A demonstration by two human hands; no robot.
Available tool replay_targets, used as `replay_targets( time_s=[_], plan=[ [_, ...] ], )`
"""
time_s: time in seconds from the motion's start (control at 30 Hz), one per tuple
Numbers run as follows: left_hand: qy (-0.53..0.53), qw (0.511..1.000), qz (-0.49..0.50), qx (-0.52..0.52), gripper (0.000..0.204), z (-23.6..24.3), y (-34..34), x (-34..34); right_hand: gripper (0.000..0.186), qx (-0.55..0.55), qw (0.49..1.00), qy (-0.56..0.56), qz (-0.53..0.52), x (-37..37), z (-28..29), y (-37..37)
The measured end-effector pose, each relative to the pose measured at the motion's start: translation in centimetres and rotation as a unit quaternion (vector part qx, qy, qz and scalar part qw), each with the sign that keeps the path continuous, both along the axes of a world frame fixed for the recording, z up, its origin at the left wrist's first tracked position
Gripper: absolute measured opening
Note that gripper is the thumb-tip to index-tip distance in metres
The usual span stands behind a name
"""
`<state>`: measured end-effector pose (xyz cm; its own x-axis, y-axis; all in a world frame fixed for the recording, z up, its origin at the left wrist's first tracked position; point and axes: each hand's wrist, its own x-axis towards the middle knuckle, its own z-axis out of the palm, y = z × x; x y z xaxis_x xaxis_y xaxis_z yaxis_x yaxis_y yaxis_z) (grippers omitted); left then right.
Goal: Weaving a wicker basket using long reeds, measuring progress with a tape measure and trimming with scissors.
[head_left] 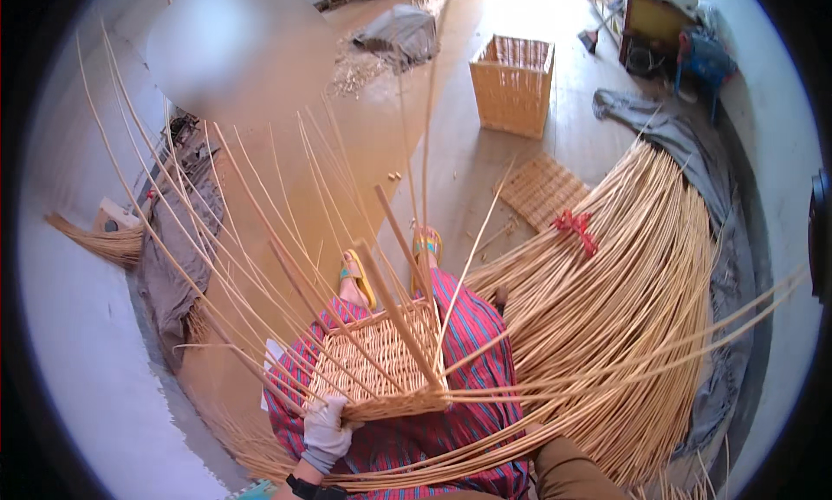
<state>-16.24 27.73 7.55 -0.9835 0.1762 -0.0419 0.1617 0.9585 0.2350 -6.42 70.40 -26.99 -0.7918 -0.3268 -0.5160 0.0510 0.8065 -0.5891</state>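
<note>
Just ahead-right of the left hand [326, 432], a wicker base [351, 370] lies on the lap [478, 331]; farther right, a rod bundle [628, 292]; well beyond, a woven panel [546, 193], then a wicker basket [512, 100].

The right hand is out of sight, its brown sleeve [563, 467] disappearing behind long rods [407, 479]. How far the left hand's [328, 429] fingers reach under the woven base [360, 354] cannot be told. A blurred patch [238, 49] covers part of the floor [364, 123] toward its far left corner. The picture's right edge crops a dark object [819, 240].
</note>
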Motion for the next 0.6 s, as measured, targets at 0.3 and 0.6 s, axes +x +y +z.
replay_targets(
  time_s=[0.3, 0.6],
  plan=[
    [0.002, 0.999, 0.006, 0.045, 0.062, -0.8, 0.4, 0.8, 0.041, -0.111, 0.985, -0.105, -0.085, 2.8, 7.2, 4.7],
    [0.063, 0.996, 0.037, 0.059, 0.073, 1.5, 2.0, 1.8, 0.051, -0.262, 0.867, -0.393, -0.158, 2.1, 32.9, 5.3]
  ],
)
